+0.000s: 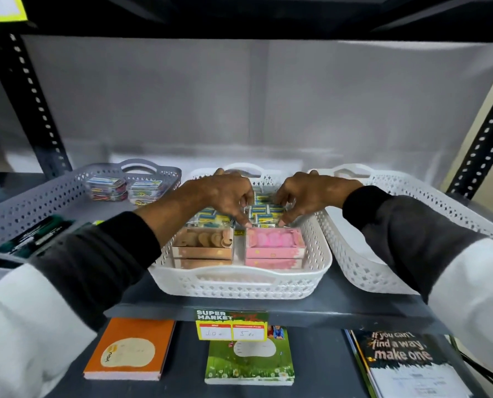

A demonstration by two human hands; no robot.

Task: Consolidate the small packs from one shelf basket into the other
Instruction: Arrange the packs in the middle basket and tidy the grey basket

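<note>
Your dark grey shelf [340,304] carries three perforated baskets side by side: grey basket [24,208] at left, white middle basket [239,282] at centre, white right basket [383,271] just beside it. A price tag [231,324] hangs on the shelf's front edge below the middle basket.

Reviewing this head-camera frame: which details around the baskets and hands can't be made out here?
- Right white basket: floor hidden by its near wall and the right sleeve; contents unknown.
- Small packs in the middle white basket: both hands cover them; count and label text unreadable.
- Left hand and right hand: whether either grips a pack is unclear.
- Price tag: handwriting too small.
</note>
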